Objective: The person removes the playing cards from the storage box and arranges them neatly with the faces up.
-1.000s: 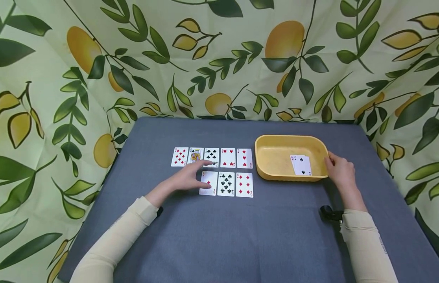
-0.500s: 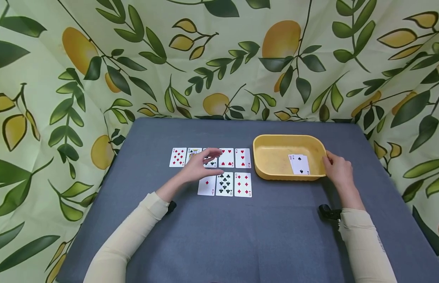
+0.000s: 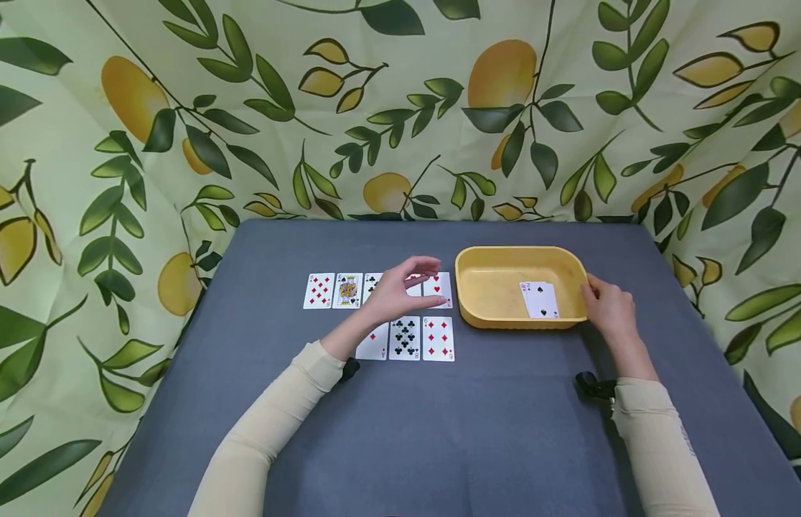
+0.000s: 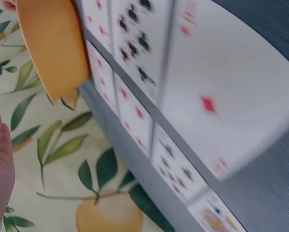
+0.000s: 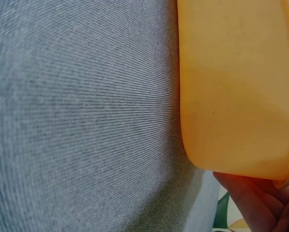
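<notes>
Playing cards lie face up in two rows on the grey table [image 3: 439, 431]. The back row starts with a nine of diamonds [image 3: 319, 291] and a king [image 3: 347, 290] and ends with a hearts card [image 3: 441, 287]. The front row holds an ace of diamonds [image 3: 375, 343], an eight of clubs [image 3: 405, 338] and a six of diamonds [image 3: 438, 338]. My left hand [image 3: 407, 287] hovers over the back row with loose fingers, holding nothing and hiding two cards. My right hand [image 3: 603, 305] grips the right end of the yellow tub [image 3: 523, 250], which holds a few cards [image 3: 539, 299].
A leaf-and-lemon cloth [image 3: 400, 108] hangs close behind and on both sides of the table. In the right wrist view the tub's wall [image 5: 236, 87] stands against the grey surface [image 5: 86, 121]. The left wrist view shows blurred cards [image 4: 207, 96] and the tub [image 4: 52, 48].
My left hand has moved right and back, from the ace of diamonds to above the hearts cards in the back row. The right hand stays on the tub.
</notes>
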### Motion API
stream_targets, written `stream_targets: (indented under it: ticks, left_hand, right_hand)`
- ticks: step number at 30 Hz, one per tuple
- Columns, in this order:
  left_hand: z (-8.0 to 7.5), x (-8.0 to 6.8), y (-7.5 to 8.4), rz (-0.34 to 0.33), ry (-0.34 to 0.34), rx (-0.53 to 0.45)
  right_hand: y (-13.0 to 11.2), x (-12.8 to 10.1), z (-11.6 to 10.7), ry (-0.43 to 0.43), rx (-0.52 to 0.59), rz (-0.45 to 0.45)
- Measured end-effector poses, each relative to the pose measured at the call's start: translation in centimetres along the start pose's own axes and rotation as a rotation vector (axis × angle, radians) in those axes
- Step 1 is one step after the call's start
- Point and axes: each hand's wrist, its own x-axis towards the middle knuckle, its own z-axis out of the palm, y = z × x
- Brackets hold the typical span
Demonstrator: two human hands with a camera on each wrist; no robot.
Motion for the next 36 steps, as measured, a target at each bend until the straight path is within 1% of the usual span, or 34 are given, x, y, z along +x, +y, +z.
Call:
stream_targets:
  ticks: [4, 12, 15, 18, 22, 25, 28, 36]
  left_hand:
    - [1.9, 1.1, 0.3, 0.024, 0.019, -0.030]
    - [6.1, 3.6, 0.9, 0.043, 0.056, -0.067]
    - [7.6, 4.6, 1.1, 0.039, 0.053, -0.088]
    - [9.1, 5.5, 1.2, 0.018, 0.038, -0.077]
    - [10.7, 6.5, 1.1, -0.007, 0.008, -0.035]
    - [11.8, 7.3, 0.7, -0.019, -0.022, 0.002]
    - [12.9, 8.0, 0.1, -0.029, -0.061, 0.063]
    - [15.2, 10.0, -0.6, -0.061, -0.170, 0.330]
  right_hand:
    - [-0.1, 0.1, 0.1, -0.003, 0.003, -0.003]
    - [-0.3, 0.4, 0.1, -0.011, 0.007, 0.013]
    - [-0.4, 0.4, 0.2, -0.008, 0.011, 0.021]
    - [-0.4, 0.3, 0.3, -0.004, 0.014, 0.020]
    - [-0.3, 0.1, 0.4, 0.009, 0.005, 0.005]
    - [-0.1, 0.0, 0.4, 0.017, -0.004, 0.002]
    - [0.1, 0.0, 0.4, 0.018, -0.004, 0.006]
    - [0.3, -0.1, 0.1, 0.027, 0.005, 0.015]
